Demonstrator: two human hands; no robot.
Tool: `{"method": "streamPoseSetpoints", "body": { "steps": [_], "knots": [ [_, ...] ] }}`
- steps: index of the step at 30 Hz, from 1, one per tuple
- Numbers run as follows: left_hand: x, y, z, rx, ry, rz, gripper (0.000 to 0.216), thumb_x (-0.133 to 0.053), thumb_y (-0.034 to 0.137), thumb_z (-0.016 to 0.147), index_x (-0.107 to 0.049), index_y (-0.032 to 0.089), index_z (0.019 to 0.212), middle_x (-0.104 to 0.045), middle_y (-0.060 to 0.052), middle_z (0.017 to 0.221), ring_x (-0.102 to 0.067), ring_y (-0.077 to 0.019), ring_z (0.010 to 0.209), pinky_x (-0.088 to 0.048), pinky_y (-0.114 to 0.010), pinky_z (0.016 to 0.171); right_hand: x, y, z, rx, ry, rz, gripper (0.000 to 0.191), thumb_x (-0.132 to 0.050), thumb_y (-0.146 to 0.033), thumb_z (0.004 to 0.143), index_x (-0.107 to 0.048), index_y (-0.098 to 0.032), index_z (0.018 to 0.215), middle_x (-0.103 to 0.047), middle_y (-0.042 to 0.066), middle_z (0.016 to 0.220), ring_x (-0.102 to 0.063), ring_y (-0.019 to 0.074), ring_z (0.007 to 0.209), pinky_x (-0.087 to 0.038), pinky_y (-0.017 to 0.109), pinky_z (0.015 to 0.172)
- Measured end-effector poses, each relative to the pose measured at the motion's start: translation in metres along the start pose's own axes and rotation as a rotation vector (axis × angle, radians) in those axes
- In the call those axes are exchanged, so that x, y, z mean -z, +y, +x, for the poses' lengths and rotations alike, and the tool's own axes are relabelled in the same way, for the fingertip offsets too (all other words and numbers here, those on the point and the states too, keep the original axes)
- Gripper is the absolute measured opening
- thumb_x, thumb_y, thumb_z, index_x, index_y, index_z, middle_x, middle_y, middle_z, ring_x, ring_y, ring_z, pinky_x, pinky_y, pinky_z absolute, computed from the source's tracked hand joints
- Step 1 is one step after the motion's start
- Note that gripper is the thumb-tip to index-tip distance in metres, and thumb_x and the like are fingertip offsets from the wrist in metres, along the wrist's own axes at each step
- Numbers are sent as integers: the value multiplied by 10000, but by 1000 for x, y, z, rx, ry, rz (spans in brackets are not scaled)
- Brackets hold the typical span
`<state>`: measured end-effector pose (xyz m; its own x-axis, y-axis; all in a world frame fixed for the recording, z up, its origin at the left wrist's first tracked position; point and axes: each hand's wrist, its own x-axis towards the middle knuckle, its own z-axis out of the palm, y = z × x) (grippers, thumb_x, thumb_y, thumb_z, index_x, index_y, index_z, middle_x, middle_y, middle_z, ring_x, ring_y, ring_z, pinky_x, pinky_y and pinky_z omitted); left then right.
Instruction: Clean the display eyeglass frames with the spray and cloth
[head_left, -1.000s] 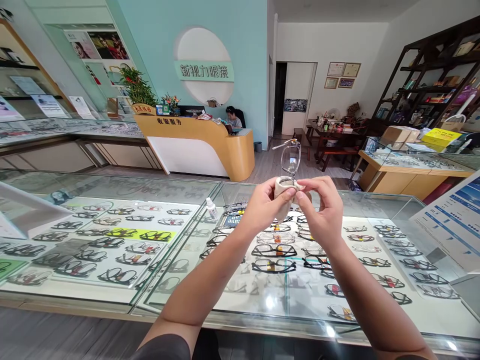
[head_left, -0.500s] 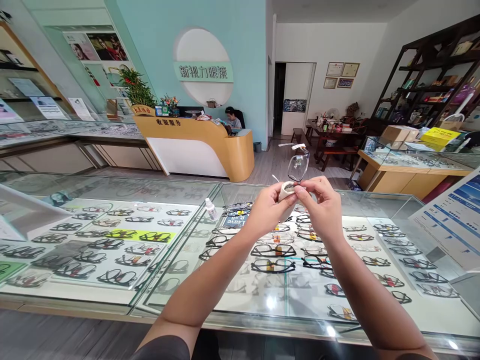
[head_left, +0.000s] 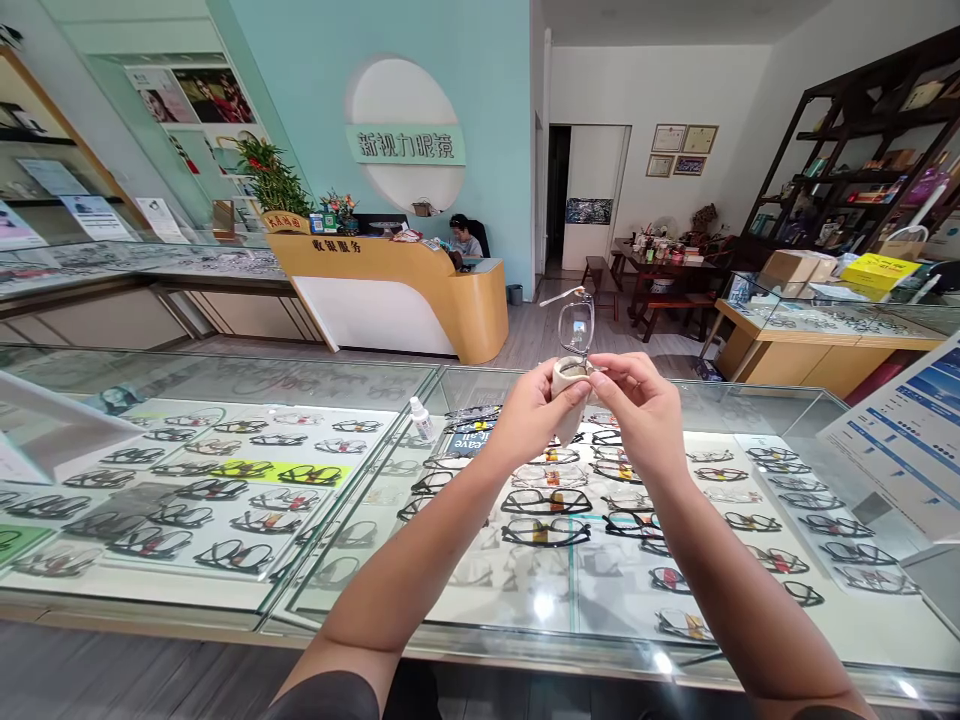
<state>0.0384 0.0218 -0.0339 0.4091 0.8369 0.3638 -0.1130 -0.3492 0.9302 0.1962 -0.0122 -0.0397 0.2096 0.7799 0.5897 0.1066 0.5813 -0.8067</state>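
Note:
I hold a thin-framed pair of glasses [head_left: 576, 322] upright above the glass display counter [head_left: 360, 600]. My left hand [head_left: 534, 410] is closed round a pale cleaning cloth [head_left: 568, 385] that wraps the lower lens. My right hand [head_left: 637, 405] pinches the frame just beside the cloth. The upper lens and one temple stick up clear of both hands. Under the glass lie rows of several dark spectacle frames [head_left: 546, 515].
A small spray bottle [head_left: 421, 418] stands on the counter left of my hands. A printed sign [head_left: 904, 445] leans at the right. Behind are an orange reception desk [head_left: 405, 285] with a seated person [head_left: 465, 238], further showcases and dark shelving [head_left: 862, 150].
The glasses have tipped back from leaning right to nearly upright, and both hands have shifted slightly left while working the cloth on the lower lens.

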Motion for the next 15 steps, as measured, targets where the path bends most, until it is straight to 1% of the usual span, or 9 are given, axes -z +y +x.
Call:
{"method": "streamPoseSetpoints", "body": {
  "steps": [3, 6, 9, 12, 15],
  "knots": [
    [-1, -2, 1, 11, -24, -52, 485, -798, 556, 907, -683, 144, 1135, -695, -55, 978, -607, -177, 872, -451, -281, 786, -2, 1, -1, 17, 12, 6, 196, -803, -358, 914, -825, -270, 1088, -627, 39, 1044, -657, 185, 915, -560, 361, 814],
    [-4, -5, 1, 17, -32, -66, 470, -810, 543, 901, -687, 138, 1107, -685, -46, 946, -598, -171, 858, -448, -278, 780, -2, 2, 0, 4, 60, 0, 196, -818, -376, 899, -826, -257, 1056, -639, 38, 1017, -646, 180, 879, -566, 359, 798],
    [-8, -8, 1, 15, 29, -29, 475, -847, 557, 856, -706, 138, 1031, -662, -32, 886, -566, -159, 801, -422, -270, 726, 0, 5, 2, -42, 63, 15, 211, -846, -411, 864, -829, -247, 996, -664, 39, 984, -651, 183, 845, -577, 365, 783],
    [-13, -12, 1, -8, 96, -16, 500, -868, 595, 812, -724, 140, 960, -640, -18, 834, -533, -150, 756, -397, -267, 693, 2, 7, 6, -69, 45, 37, 233, -859, -447, 841, -825, -237, 937, -680, 37, 949, -668, 192, 852, -575, 373, 797],
    [-19, -16, 0, -48, 154, 22, 505, -827, 637, 840, -707, 149, 893, -600, 4, 775, -493, -139, 722, -369, -263, 667, 1, 7, 7, -114, 30, 91, 267, -852, -483, 836, -810, -229, 909, -693, 39, 947, -677, 201, 877, -569, 369, 810]
  ]
}}
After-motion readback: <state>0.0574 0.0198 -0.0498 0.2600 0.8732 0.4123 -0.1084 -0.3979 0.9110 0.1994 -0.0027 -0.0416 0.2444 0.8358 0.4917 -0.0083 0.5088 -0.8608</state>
